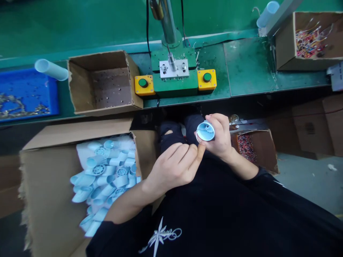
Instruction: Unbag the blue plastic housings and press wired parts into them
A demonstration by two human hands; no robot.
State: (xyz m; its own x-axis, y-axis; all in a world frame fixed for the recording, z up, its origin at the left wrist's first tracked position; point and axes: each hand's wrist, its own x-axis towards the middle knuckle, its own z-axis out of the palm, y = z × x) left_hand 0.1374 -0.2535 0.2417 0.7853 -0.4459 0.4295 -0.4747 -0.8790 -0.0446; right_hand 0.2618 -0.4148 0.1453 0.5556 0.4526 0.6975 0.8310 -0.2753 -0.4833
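Head view: pale-blue tube [205, 131], round-mouthed, snug in right hand [221, 137], fingers curled; left hand [175, 164] bunched by its rim, grip unclear.

One held cylinder [205, 131], two green buttons [143, 82] [207, 77].

Dim, cool light covers the green bench [248, 67], with dark shadow beneath and slightly blurred detail.

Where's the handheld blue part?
Head view, just right of centre: the part is in the right hand, left hand alongside, below the right yellow button box.
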